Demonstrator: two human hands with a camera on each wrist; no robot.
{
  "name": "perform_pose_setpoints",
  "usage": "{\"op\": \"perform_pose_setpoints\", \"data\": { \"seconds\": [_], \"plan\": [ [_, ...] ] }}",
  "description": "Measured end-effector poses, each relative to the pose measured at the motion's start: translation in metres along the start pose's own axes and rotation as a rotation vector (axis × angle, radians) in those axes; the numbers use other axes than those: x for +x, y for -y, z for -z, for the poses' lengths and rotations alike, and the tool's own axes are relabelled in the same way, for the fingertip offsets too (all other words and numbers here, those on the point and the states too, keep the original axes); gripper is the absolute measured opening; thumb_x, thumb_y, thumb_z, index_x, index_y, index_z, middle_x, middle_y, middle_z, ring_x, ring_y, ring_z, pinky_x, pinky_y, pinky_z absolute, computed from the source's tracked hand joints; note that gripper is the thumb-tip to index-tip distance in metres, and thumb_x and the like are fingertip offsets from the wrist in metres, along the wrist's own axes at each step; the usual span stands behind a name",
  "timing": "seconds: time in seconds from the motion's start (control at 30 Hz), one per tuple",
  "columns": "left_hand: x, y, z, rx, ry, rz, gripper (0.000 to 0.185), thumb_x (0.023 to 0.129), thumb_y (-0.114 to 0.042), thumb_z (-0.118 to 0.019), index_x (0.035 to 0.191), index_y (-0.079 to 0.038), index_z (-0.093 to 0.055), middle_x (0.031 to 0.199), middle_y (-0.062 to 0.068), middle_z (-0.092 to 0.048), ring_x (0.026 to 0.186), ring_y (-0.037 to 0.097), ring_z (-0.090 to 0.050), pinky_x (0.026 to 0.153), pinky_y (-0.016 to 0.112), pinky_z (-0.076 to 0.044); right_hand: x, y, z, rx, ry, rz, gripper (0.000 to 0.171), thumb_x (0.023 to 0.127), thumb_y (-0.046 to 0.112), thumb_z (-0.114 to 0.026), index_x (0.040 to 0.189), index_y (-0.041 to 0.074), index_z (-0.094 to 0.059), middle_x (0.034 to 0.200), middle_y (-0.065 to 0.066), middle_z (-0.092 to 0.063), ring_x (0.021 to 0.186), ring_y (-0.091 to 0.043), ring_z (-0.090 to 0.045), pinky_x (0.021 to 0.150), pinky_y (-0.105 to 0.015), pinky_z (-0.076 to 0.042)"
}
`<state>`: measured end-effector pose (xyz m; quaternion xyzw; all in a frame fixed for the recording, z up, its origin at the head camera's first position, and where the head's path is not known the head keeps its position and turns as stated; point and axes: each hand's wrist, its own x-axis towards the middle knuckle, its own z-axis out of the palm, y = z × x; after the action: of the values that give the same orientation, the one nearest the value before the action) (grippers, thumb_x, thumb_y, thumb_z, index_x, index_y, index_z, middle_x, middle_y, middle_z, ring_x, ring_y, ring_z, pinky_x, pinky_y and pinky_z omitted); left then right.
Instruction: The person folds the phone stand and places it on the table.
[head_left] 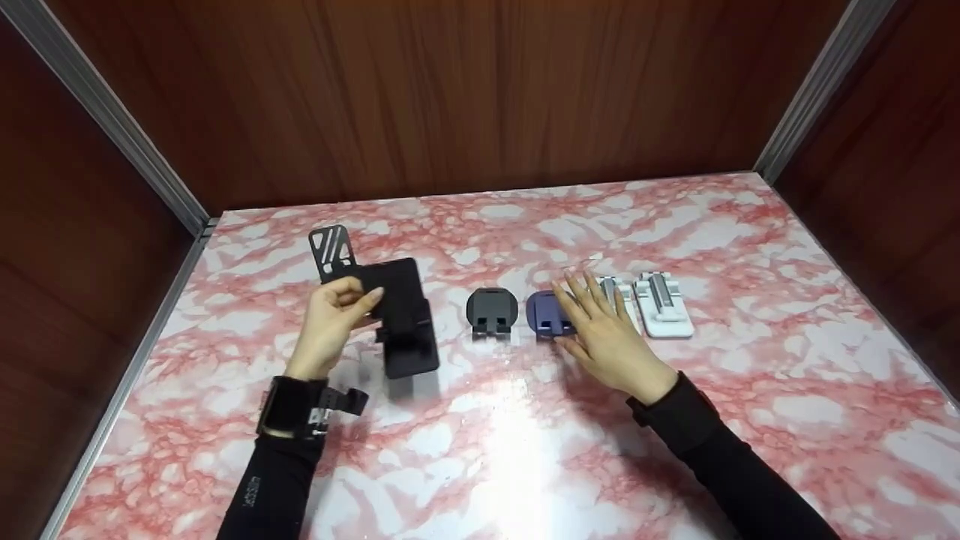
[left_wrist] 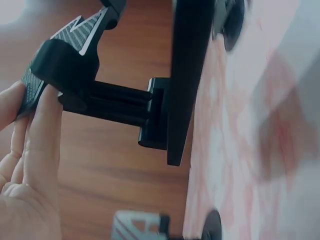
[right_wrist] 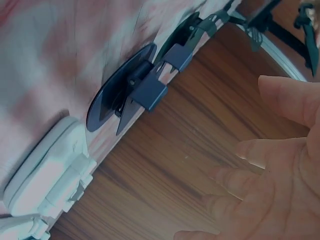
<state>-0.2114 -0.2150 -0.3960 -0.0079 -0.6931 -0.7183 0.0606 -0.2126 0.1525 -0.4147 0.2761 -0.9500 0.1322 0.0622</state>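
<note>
My left hand [head_left: 358,298] grips a black folding phone stand [head_left: 401,319] on the left of the pink marbled table [head_left: 525,420]. In the left wrist view my fingers [left_wrist: 37,125] pinch the stand's patterned back piece [left_wrist: 65,60], and its flat plate [left_wrist: 185,75] stands edge-on. My right hand [head_left: 589,296] lies with its fingers straight over a dark blue round stand [head_left: 544,313] and holds nothing. The right wrist view shows that blue stand [right_wrist: 125,92] a little way off from my spread fingers [right_wrist: 280,165].
A black round stand [head_left: 491,309] sits between my hands. Two white stands [head_left: 664,304] lie right of the blue one, the nearer partly under my fingers. Another black striped stand [head_left: 330,251] rises behind my left hand. Wooden walls [head_left: 480,97] enclose the table.
</note>
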Motion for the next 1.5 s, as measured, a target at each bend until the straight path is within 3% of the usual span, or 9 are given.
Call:
{"op": "perform_pose_setpoints", "data": {
  "seconds": [0.3, 0.47, 0.83, 1.03, 1.2, 1.37, 1.5],
  "plan": [
    [-0.004, -0.020, -0.046, -0.028, 0.107, -0.067, 0.008, 0.082, -0.005, -0.068, 0.082, 0.000, -0.061, 0.076, 0.004, -0.068, 0.071, 0.015, -0.067, 0.071, 0.036, -0.058, 0.001, 0.003, -0.003, 0.053, 0.007, 0.014, 0.070, 0.095, 0.035, -0.049, 0.150, 0.016, -0.009, 0.156, -0.011, -0.004, 0.144, -0.033, 0.000, 0.114, -0.058, 0.001],
    [-0.004, -0.026, -0.068, -0.047, 0.155, -0.096, 0.009, 0.082, -0.006, -0.068, 0.079, -0.001, -0.061, 0.075, 0.005, -0.068, 0.069, 0.015, -0.068, 0.072, 0.037, -0.058, 0.002, 0.009, -0.006, 0.176, 0.026, 0.027, 0.070, 0.096, 0.036, -0.047, 0.150, 0.020, -0.006, 0.156, -0.010, -0.008, 0.143, -0.033, -0.005, 0.114, -0.058, -0.007],
    [0.000, -0.025, -0.100, -0.071, 0.207, -0.136, 0.012, 0.082, -0.010, -0.069, 0.078, -0.002, -0.061, 0.073, 0.004, -0.066, 0.070, 0.015, -0.067, 0.070, 0.035, -0.058, 0.003, 0.023, -0.011, 0.651, 0.151, -0.015, 0.064, 0.097, 0.037, -0.044, 0.149, 0.023, -0.008, 0.154, -0.009, -0.019, 0.137, -0.029, -0.030, 0.114, -0.045, -0.025],
    [-0.001, -0.025, -0.112, -0.050, 0.213, -0.164, 0.015, 0.082, -0.011, -0.070, 0.076, -0.004, -0.059, 0.070, 0.001, -0.064, 0.066, 0.011, -0.064, 0.065, 0.030, -0.058, 0.005, 0.025, -0.014, 1.127, 0.271, -0.145, 0.071, 0.095, 0.035, -0.049, 0.149, 0.020, -0.006, 0.151, -0.016, -0.024, 0.137, -0.025, -0.032, 0.111, -0.041, -0.031],
    [0.000, -0.025, -0.120, -0.007, 0.206, -0.202, 0.015, 0.082, -0.012, -0.070, 0.076, -0.002, -0.060, 0.069, 0.001, -0.064, 0.063, 0.011, -0.062, 0.059, 0.025, -0.054, 0.005, 0.023, -0.014, 1.455, 0.312, -0.257, 0.078, 0.094, 0.021, -0.053, 0.149, 0.011, 0.001, 0.137, -0.022, -0.038, 0.118, -0.018, -0.052, 0.103, -0.033, -0.043],
    [0.002, -0.024, -0.125, 0.004, 0.201, -0.223, 0.014, 0.082, -0.012, -0.069, 0.077, -0.001, -0.062, 0.068, 0.000, -0.062, 0.062, 0.010, -0.057, 0.056, 0.020, -0.047, 0.003, 0.023, -0.012, 1.604, 0.316, -0.312, 0.080, 0.094, 0.011, -0.051, 0.147, 0.001, 0.008, 0.138, -0.020, -0.034, 0.109, -0.008, -0.055, 0.099, -0.028, -0.046],
    [0.000, -0.030, -0.129, 0.001, 0.207, -0.223, 0.013, 0.083, -0.009, -0.068, 0.079, 0.001, -0.061, 0.069, -0.001, -0.061, 0.063, 0.009, -0.055, 0.057, 0.019, -0.045, 0.001, 0.023, -0.009, 1.689, 0.318, -0.317, 0.079, 0.093, 0.006, -0.051, 0.147, 0.002, 0.006, 0.125, -0.008, -0.054, 0.103, -0.011, -0.060, 0.097, -0.030, -0.048]
  ]
}}
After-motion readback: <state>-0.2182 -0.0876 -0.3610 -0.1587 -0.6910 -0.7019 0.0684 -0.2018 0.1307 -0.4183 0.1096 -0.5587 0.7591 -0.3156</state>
